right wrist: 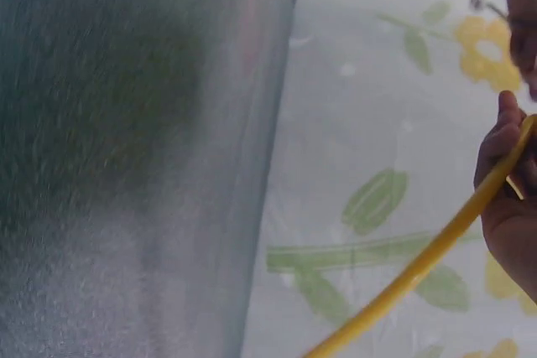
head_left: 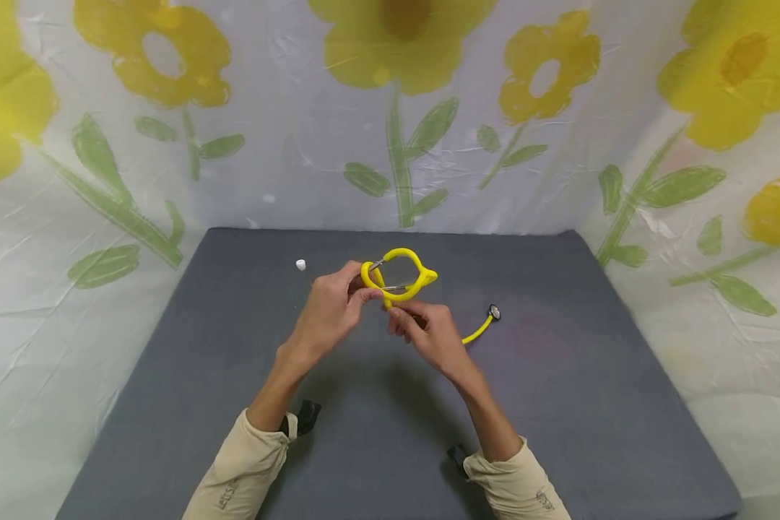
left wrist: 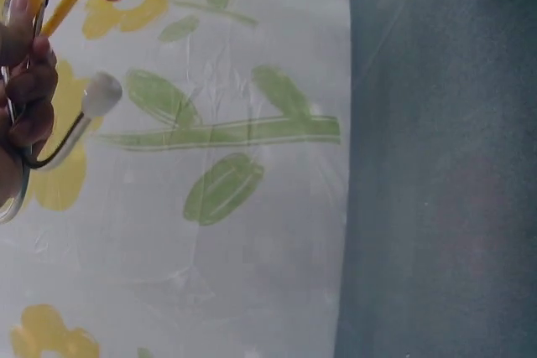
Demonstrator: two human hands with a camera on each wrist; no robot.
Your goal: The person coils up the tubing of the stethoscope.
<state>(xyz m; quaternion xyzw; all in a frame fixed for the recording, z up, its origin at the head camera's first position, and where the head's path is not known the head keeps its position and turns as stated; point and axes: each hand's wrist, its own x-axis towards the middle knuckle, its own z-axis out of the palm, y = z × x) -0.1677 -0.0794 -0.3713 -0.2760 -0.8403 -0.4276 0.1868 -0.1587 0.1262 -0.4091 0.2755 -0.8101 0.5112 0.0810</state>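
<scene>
A yellow stethoscope is held up over the table in both hands, its tubing (head_left: 427, 276) bent into a loop beside the metal ear tubes (head_left: 395, 288). My left hand (head_left: 330, 307) grips the ear tubes together with part of the looped tubing. Out of that hand, in the left wrist view, sticks a pale ear tip (left wrist: 102, 94). Close beside it, my right hand (head_left: 432, 336) pinches the tubing just below the loop. From the right hand the yellow tube (right wrist: 419, 267) runs on to the round chest piece (head_left: 494, 313) at the right.
A small white piece (head_left: 301, 264) lies near the back left of the dark grey table (head_left: 559, 419). White sheeting (head_left: 286, 166) printed with yellow flowers hangs behind the table and along both sides.
</scene>
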